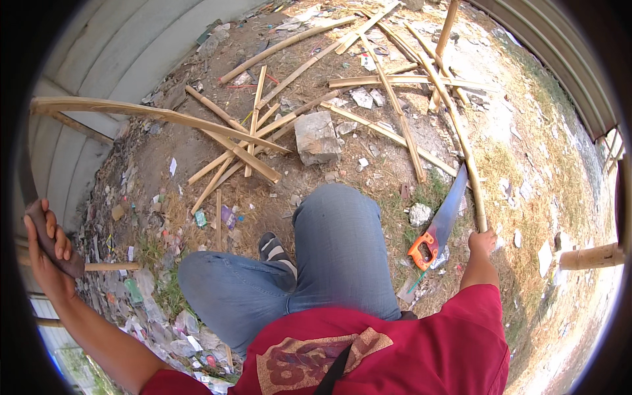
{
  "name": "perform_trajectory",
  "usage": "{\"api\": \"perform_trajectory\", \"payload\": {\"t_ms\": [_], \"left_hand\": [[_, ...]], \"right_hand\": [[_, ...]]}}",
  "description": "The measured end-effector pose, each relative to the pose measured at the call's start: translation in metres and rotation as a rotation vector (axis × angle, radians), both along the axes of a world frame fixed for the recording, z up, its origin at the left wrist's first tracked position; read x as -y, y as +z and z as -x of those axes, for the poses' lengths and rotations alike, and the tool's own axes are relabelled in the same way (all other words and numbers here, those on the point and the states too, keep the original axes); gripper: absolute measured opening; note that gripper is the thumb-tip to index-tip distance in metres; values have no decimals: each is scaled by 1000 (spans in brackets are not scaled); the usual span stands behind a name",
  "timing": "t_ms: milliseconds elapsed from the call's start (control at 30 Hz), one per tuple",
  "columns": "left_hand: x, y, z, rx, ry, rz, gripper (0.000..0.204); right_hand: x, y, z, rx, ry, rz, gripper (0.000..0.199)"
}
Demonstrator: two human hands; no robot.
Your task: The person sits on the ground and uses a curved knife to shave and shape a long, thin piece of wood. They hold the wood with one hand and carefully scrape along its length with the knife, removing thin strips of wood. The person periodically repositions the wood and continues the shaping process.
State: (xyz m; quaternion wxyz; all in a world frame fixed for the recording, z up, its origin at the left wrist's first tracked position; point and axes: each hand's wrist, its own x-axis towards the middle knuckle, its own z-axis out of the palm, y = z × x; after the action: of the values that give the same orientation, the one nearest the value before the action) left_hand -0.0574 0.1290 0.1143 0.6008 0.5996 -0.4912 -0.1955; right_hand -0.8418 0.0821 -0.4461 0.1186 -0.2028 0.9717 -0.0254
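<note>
At the far left, my left hand [52, 257] is raised and wrapped round the brown handle of a machete [56, 243]. Its dark blade points upward, partly lost in the shadow at the rim of the view. My right hand [482, 242] grips the near end of a long bamboo pole [466, 148], which stretches away to the far right. Just left of that pole lies a handsaw [449, 207] with an orange handle, on the ground. A split bamboo strip [151, 115] reaches in from the upper left, apart from my left hand.
Several bamboo strips [401, 125] lie crossed over the littered ground. A concrete block [317, 138] sits ahead of my bent knees. Corrugated metal walls [164, 39] bound the left and upper right. A thick bamboo post [591, 257] juts in at the right.
</note>
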Motion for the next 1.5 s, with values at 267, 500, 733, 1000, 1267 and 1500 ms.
{"api": "perform_trajectory", "payload": {"t_ms": [267, 500, 733, 1000, 1267, 1500], "left_hand": [[8, 2, 15, 103, 113, -30, 50], [20, 3, 32, 68, 106, -69, 49], [29, 9, 50, 61, 144, -53, 49], [13, 7, 49, 59, 143, -78, 48], [26, 11, 25, 55, 113, -63, 50], [37, 9, 42, 76, 159, -69, 50]], "right_hand": [[27, -48, 74, 241, 153, -99, 86], [33, -54, 65, -32, -67, -78, 87], [54, -29, 102, 270, 190, -81, 89], [77, -9, 26, 56, 70, -104, 97], [86, -90, 152, 341, 322, 59, 86], [100, -69, 90, 142, 400, -274, 84]]}}
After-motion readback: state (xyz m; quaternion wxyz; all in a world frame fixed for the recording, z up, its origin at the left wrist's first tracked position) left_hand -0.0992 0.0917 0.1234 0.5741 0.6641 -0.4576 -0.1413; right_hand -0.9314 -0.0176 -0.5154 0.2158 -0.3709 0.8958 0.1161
